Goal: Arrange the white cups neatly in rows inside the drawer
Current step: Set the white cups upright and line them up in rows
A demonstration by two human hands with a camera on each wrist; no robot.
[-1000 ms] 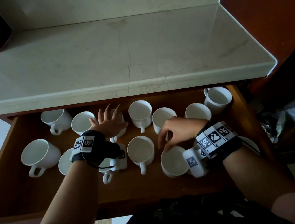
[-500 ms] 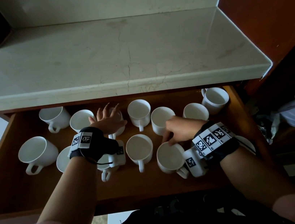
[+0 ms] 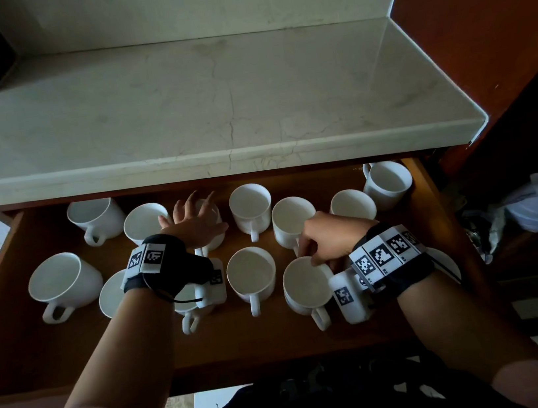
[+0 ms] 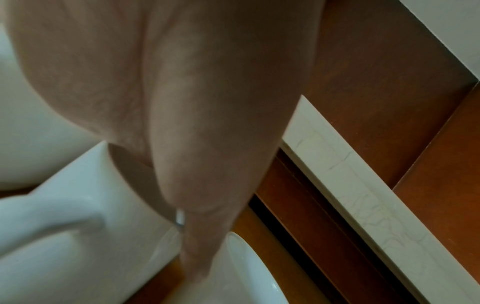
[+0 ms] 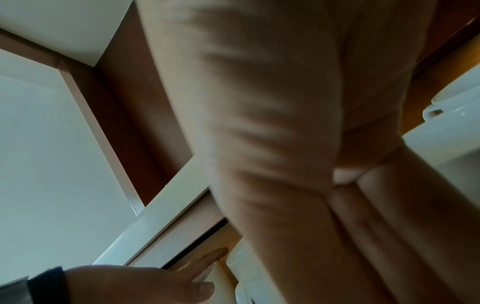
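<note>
- The right hand (image 3: pixel 331 240) has its fingers (image 3: pixel 315 258) curled over the far rim of the front cup (image 3: pixel 305 285), pinching it. That cup stands in the front row, right of the drawer's middle, with its handle toward the front edge.
- The left hand (image 3: pixel 194 226) lies on top of the back cup (image 3: pixel 215 242) near the drawer's back edge. Its fingers are splayed out straight, so it's more resting than gripping.
- Looks like the step is nudging the front cup into line with its left neighbour. Best bet is probably to slide it along the drawer (image 3: pixel 280 340) floor rather than lift it by the rim, keep the handle pointing the same way as the neighbour's, and go slow, since the cups behind are close enough to clink.
- The left hand could steady the back row meanwhile.
- Count: thirteen white cups (image 3: pixel 250 203) as far as anyone can tell, seven toward the back edge and six toward the front. Three of those are partly hidden under the wrists, so it's not dead certain. One drawer, two hands.
</note>
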